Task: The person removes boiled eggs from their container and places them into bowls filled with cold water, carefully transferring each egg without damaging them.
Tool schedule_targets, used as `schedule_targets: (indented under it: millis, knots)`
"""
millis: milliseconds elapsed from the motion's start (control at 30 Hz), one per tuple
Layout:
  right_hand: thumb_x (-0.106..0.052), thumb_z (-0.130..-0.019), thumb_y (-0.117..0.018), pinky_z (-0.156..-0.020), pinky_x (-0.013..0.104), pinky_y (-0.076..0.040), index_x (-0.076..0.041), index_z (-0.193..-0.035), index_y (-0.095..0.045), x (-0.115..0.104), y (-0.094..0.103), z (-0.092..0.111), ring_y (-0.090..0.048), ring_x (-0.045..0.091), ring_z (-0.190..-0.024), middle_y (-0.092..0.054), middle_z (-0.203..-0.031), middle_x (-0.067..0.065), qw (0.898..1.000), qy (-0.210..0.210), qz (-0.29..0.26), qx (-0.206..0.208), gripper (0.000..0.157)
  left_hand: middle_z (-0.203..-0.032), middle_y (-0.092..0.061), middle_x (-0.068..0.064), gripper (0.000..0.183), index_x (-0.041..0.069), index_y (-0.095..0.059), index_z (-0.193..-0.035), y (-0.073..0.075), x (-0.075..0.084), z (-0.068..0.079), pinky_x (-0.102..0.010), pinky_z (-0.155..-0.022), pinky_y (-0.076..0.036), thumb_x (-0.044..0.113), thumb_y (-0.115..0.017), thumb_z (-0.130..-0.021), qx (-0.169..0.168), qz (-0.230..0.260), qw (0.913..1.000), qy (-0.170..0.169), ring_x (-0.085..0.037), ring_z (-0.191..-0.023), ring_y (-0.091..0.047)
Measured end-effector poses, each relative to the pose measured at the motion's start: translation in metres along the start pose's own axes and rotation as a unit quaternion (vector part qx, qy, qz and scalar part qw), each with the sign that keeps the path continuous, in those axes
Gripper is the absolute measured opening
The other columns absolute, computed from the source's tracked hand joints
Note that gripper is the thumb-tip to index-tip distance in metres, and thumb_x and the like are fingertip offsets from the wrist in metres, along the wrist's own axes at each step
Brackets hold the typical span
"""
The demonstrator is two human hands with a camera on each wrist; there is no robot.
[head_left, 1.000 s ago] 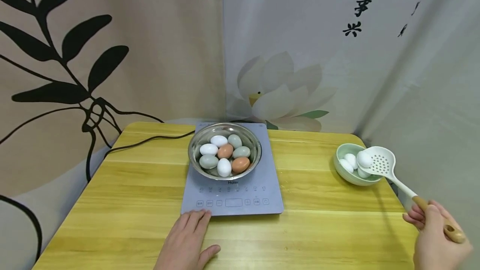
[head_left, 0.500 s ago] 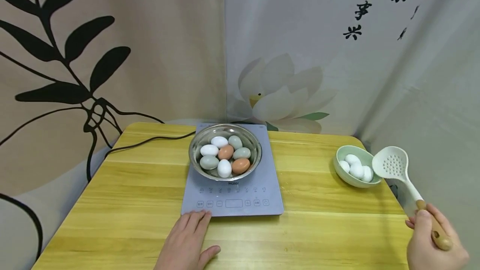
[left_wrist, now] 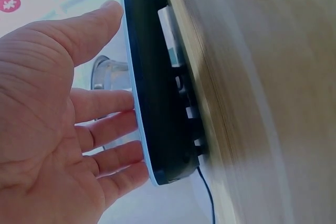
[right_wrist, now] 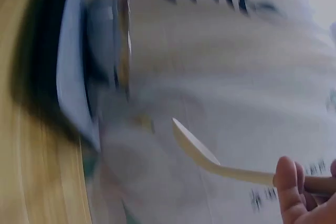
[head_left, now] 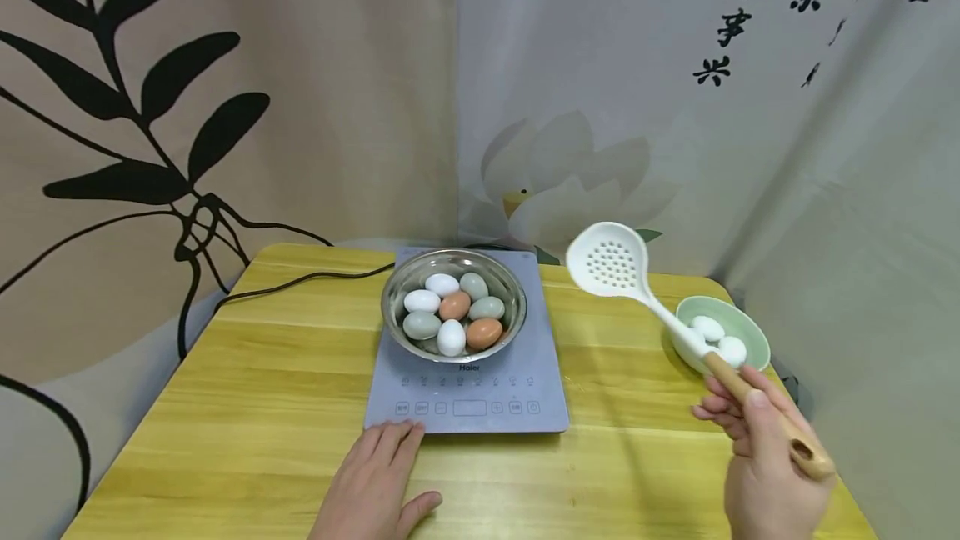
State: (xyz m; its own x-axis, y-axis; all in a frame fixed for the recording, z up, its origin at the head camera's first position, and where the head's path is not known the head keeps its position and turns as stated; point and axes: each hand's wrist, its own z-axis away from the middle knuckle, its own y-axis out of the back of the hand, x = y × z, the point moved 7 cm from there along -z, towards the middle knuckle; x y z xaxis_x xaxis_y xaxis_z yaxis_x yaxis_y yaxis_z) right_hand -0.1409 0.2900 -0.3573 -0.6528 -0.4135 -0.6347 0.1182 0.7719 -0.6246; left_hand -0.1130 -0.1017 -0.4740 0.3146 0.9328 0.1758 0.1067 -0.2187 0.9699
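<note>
My right hand (head_left: 776,469) grips the wooden handle of a white slotted ladle (head_left: 611,261). Its perforated head is raised between the two bowls and carries nothing. The handle passes in front of a small green bowl (head_left: 752,336) with white eggs (head_left: 731,350), hiding part of it. With fingers straight, my left hand (head_left: 375,477) touches the front edge of a grey induction cooker (head_left: 468,390); the left wrist view shows the fingertips (left_wrist: 126,169) at that edge. On the cooker stands a steel bowl (head_left: 390,325) of several white, grey-green and brown eggs (head_left: 484,332).
The wooden table (head_left: 225,440) carries the cooker at centre and the green bowl at the right edge. A black cord (head_left: 300,277) runs from the cooker off to the left. Printed curtains (head_left: 360,90) hang close behind and to the right.
A white egg that was on the ladle went into the green bowl. The ladle then swung away right, and is now lifted and moved left toward the steel bowl. My left hand stayed put.
</note>
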Motion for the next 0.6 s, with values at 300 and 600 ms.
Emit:
schedule_targets:
  millis: [300, 600]
  knots:
    - [0.026, -0.092, -0.058, -0.081, 0.022, -0.066, 0.025, -0.123, -0.064, 0.039, -0.082, 0.043, -0.079, 0.011, -0.094, -0.081, -0.113, 0.018, 0.927, 0.084, 0.197, -0.308, 0.032, -0.139, -0.066, -0.009, 0.083, 0.003, -0.065, -0.143, -0.001, 0.001, 0.002, -0.044, -0.113, -0.050, 0.064, -0.079, -0.087, 0.017, -0.002, 0.9997, -0.016, -0.027, -0.128, -0.057]
    - [-0.015, -0.106, -0.065, -0.071, 0.018, -0.060, 0.010, -0.114, -0.076, 0.028, -0.137, 0.065, -0.068, 0.018, -0.078, -0.074, -0.094, 0.015, 0.774, 0.319, 0.285, -0.467, 0.028, -0.138, -0.067, -0.009, 0.083, 0.003, -0.066, -0.141, 0.003, 0.002, 0.004, -0.043, -0.112, -0.050, 0.063, -0.081, -0.085, 0.049, -0.023, 0.9983, -0.023, -0.027, -0.126, -0.058]
